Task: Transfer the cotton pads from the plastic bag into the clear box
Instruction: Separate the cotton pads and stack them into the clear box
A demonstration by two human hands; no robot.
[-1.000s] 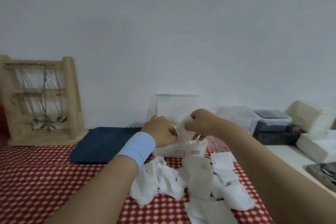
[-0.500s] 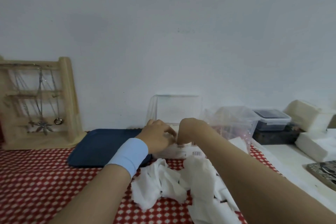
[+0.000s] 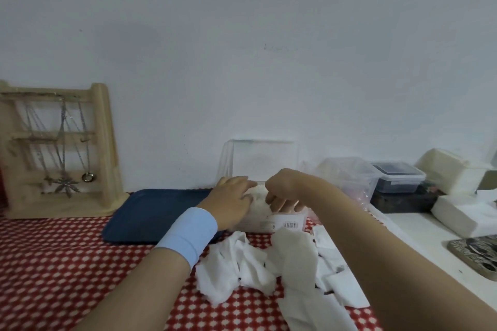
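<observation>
The clear box [image 3: 285, 224] stands mid-table with a barcode label on its front wall and its lid [image 3: 261, 158] upright against the wall. White cotton pads [image 3: 258, 203] fill it. My left hand [image 3: 232, 200] rests on the pads from the left with its fingers stretched out. My right hand [image 3: 282, 192] reaches in from the right, fingers curled down around the pads. More loose cotton pads [image 3: 239, 271] lie on the tablecloth in front of the box. The crinkled plastic bag [image 3: 361, 196] sits behind my right forearm.
A blue tray [image 3: 153, 212] lies left of the box, and a wooden jewellery stand [image 3: 61, 153] is at the far left. On the right are a clear tub [image 3: 349, 172], a dark-filled container [image 3: 398, 176], white boxes [image 3: 454, 169] and a patterned tray [image 3: 476, 252].
Both hands carried a stack of pads down from above the box into it. The camera view shifted slightly, and the plastic bag came into sight at the right.
</observation>
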